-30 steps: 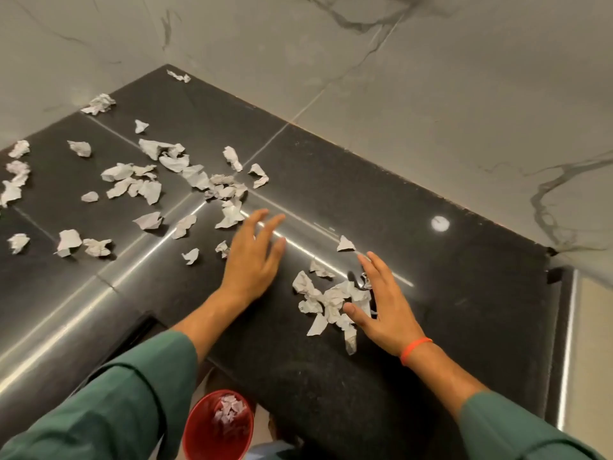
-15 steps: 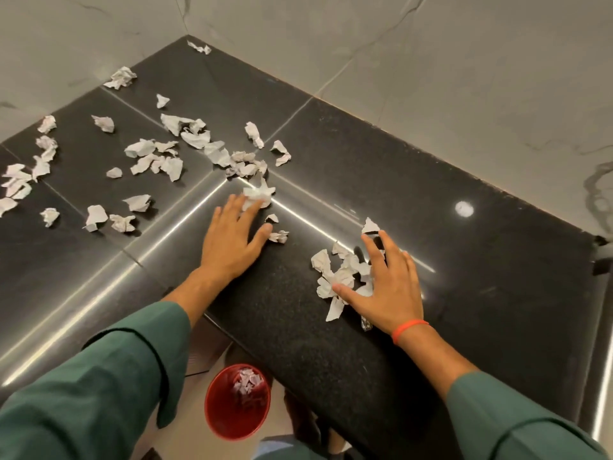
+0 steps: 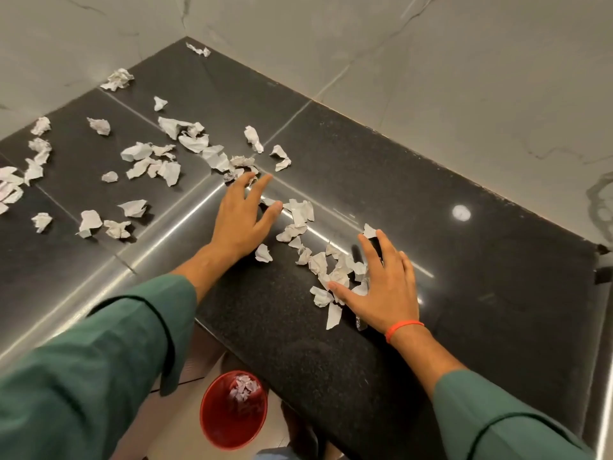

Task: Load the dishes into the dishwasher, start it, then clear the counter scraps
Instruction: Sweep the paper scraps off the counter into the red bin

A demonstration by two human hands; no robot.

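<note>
Crumpled white paper scraps (image 3: 169,167) lie scattered over the black stone counter (image 3: 481,293), thickest toward the left and back corner. My left hand (image 3: 242,220) lies flat on the counter with fingers spread, its fingertips touching scraps near the tile joint. My right hand (image 3: 384,287) rests flat and open beside a small heap of scraps (image 3: 331,273), thumb against the heap. A trail of scraps (image 3: 298,220) runs between the two hands. Neither hand holds anything.
A red bin (image 3: 232,416) with a few scraps inside stands on the floor below the counter's front edge. Grey marble walls (image 3: 431,78) close the counter at the back and left. The counter's right end (image 3: 597,260) stops at a dark edge.
My left hand has reached farther back and pushed more scraps rightward toward the heap. My right hand has stayed by the heap. The camera has shifted slightly.
</note>
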